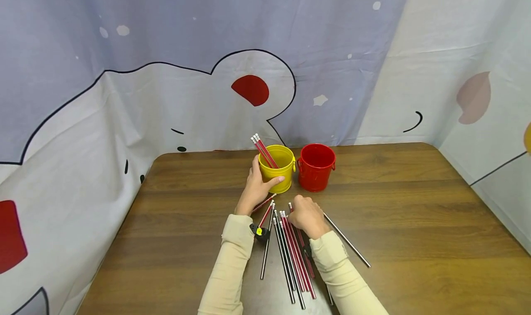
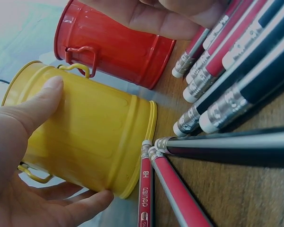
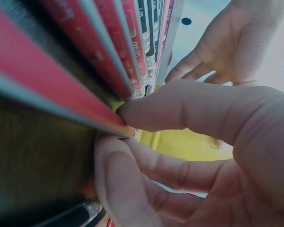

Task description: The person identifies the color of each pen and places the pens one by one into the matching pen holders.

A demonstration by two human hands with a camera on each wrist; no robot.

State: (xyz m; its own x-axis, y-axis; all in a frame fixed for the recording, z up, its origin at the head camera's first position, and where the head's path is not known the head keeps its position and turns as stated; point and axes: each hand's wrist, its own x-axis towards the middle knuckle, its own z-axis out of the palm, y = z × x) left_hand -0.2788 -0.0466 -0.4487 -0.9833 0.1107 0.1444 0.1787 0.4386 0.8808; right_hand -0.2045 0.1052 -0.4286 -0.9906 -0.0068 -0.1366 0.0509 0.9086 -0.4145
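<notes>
My left hand (image 1: 254, 188) grips a small yellow metal bucket (image 1: 285, 175) by its side, with the thumb across the front in the left wrist view. Red pencils (image 1: 267, 154) with white erasers lean inside it. A red bucket (image 1: 314, 176) stands just right of the yellow one. Near the table's middle, my right hand (image 1: 308, 217) pinches a red pencil (image 3: 52, 87) close to its eraser end, between thumb and fingers. Beside that hand lies a loose row of red pencils (image 1: 295, 255) and black pencils (image 1: 286, 259), erasers toward the buckets.
A dark pencil (image 1: 347, 240) lies apart, slanting out to the right of my right hand. Another black pencil (image 1: 266, 255) and red ones lie by my left wrist. The wooden table (image 1: 415, 213) ends at a patterned curtain (image 1: 186, 112) behind the buckets.
</notes>
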